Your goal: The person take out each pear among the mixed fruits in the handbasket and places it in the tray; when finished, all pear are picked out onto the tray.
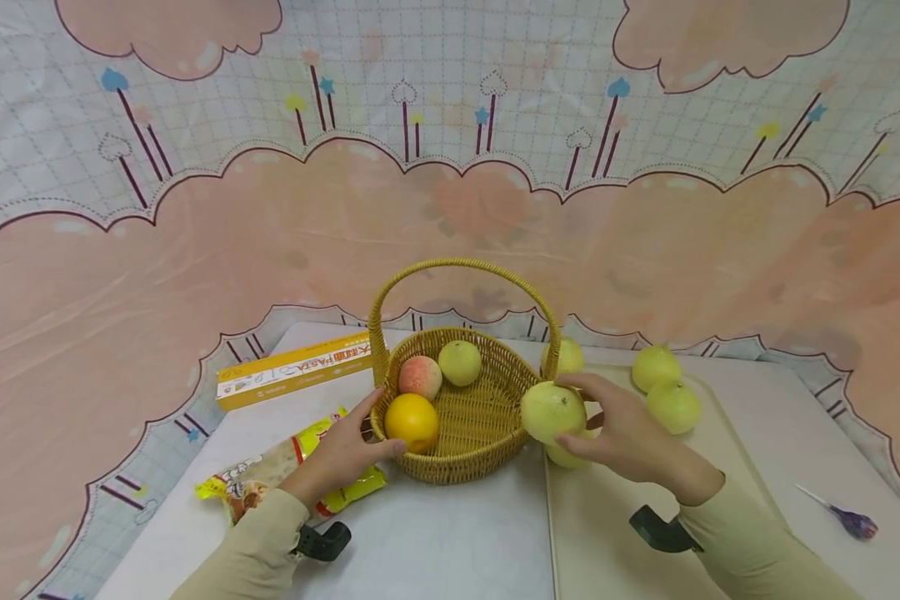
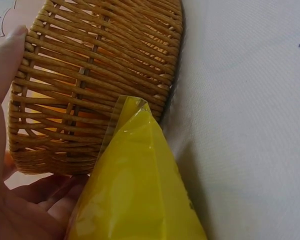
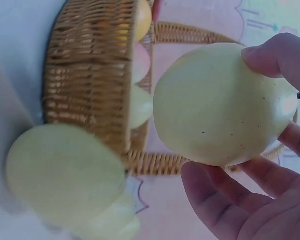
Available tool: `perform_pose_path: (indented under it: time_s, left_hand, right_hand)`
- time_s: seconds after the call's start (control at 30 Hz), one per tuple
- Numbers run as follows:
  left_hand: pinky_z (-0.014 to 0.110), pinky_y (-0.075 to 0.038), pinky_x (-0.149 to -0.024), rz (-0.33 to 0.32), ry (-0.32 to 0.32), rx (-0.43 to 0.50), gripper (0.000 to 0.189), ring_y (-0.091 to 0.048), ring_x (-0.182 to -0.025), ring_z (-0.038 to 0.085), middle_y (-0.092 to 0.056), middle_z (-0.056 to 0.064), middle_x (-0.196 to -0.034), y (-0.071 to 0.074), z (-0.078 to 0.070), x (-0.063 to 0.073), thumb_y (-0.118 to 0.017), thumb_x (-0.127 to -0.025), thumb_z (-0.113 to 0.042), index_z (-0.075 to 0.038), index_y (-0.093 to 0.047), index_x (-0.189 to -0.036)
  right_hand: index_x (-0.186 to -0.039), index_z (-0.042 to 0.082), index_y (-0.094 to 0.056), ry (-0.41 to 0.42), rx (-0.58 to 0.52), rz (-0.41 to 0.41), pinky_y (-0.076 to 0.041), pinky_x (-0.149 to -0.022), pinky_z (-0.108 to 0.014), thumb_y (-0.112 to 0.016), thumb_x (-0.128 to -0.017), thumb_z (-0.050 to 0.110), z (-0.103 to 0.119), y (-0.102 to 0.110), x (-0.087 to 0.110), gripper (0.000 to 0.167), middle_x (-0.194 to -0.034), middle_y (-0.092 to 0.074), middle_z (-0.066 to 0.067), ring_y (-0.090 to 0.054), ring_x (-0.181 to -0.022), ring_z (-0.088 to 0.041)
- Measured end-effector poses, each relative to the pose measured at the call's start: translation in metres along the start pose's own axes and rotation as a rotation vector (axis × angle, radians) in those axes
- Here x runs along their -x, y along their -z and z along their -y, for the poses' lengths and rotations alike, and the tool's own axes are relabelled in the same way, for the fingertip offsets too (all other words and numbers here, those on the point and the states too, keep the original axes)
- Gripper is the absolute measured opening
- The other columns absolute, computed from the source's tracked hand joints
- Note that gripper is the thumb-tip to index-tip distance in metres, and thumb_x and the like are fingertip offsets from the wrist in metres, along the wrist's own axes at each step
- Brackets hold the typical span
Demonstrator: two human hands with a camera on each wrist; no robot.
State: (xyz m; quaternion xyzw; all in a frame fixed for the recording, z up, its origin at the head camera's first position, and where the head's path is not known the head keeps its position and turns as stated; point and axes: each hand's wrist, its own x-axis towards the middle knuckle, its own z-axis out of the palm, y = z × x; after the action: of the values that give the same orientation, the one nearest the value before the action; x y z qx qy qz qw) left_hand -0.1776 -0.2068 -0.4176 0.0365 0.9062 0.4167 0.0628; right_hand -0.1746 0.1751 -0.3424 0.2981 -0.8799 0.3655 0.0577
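Observation:
In the head view a wicker basket point(image 1: 450, 469) with a tall handle stands mid-table. An orange point(image 1: 411, 423), a peach point(image 1: 420, 377) and a pale green round fruit point(image 1: 460, 363) lie inside it. My left hand point(image 1: 345, 450) grips the basket's left side, thumb at the rim and fingers outside. A yellow packet point(image 2: 140, 185) lies beneath that hand. My right hand point(image 1: 630, 429) holds another pale green round fruit point(image 3: 225, 105) between thumb and fingers, raised by the basket's right rim. Below it sits a similar fruit point(image 3: 65, 175), partly hidden in the head view.
More pale green fruits point(image 1: 673, 407) rest on a beige tray point(image 1: 645, 533) at the right. A lollipop point(image 1: 851, 521) lies to the tray's right. Behind the packet, on the left, is a pasta box point(image 1: 296, 371). A patterned cloth hangs behind the table.

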Motion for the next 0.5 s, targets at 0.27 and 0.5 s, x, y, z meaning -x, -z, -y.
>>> perform_pose_path:
  time_s: [0.27, 0.5]
  left_hand:
    - [0.063, -0.029, -0.112, -0.001, -0.004, 0.0, 0.1, -0.032, -0.143, 0.043, -0.032, 0.021, -0.158, 0.001, 0.0, 0.001, -0.076, -0.084, -0.053, -0.015, -0.024, -0.16]
    - [0.062, -0.029, -0.112, 0.004, 0.001, 0.011, 0.1, -0.032, -0.143, 0.043, -0.031, 0.021, -0.159, 0.001, -0.002, 0.001, -0.076, -0.084, -0.052, -0.015, -0.023, -0.161]
  right_hand:
    - [-0.131, 0.001, -0.057, -0.012, 0.049, -0.063, -0.059, -0.071, -0.033, -0.084, -0.079, 0.01, -0.014, 0.011, 0.03, 0.059, -0.125, -0.061, -0.013, -0.059, -0.105, -0.028]
    - [-0.131, 0.003, -0.058, -0.11, 0.055, -0.114, -0.059, -0.07, -0.031, -0.085, -0.08, 0.012, -0.03, 0.019, 0.052, 0.059, -0.126, -0.063, -0.013, -0.062, -0.104, -0.026]
